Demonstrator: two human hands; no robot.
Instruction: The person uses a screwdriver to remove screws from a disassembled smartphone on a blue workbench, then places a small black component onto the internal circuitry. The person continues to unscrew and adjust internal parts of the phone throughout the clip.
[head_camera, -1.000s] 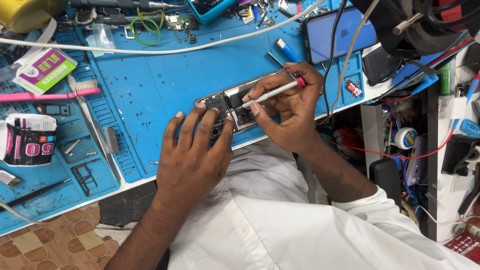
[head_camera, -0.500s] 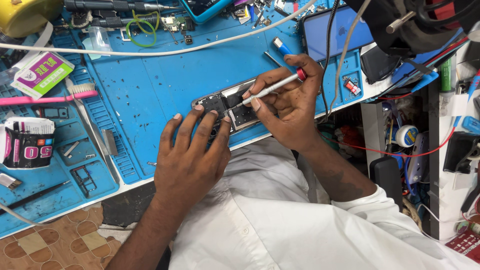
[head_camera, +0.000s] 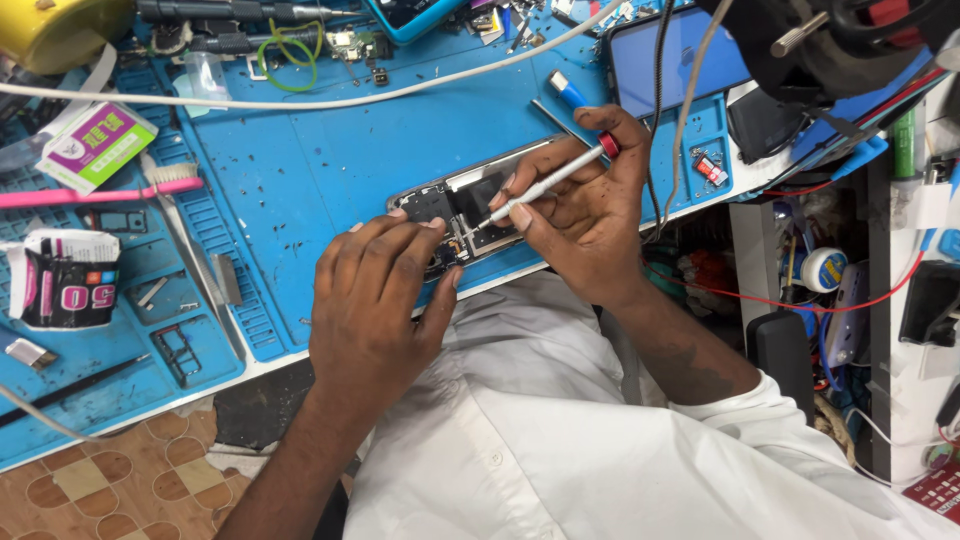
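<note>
At centre frame, on the blue mat (head_camera: 330, 150) covering the tabletop (head_camera: 720, 195): an opened phone (head_camera: 470, 205), back off, insides exposed, lying slantwise near the front edge. Left hand (head_camera: 375, 300) spread flat over its lower-left end, fingers pressing down, gripping nothing, simply pinning it. Right hand (head_camera: 590, 215) closed around a slim silver screwdriver (head_camera: 550, 180) with a red cap, pinched between thumb and fingers, tip touching the phone's middle just beside the left fingertips.

Probably driving or loosening a small screw. Best done by keeping the shaft square to the screw head, pressing lightly, turning from the fingertips rather than the wrist, and holding the phone still so the bit cannot skid across the board. Worth keeping any freed screw on the mat, away from the edge.

Further off: pink toothbrush (head_camera: 100, 190) at left, white cable (head_camera: 300, 100) crossing the upper frame, green wire loop (head_camera: 295, 45) at top, dark tablet (head_camera: 680, 60) at upper right.
</note>
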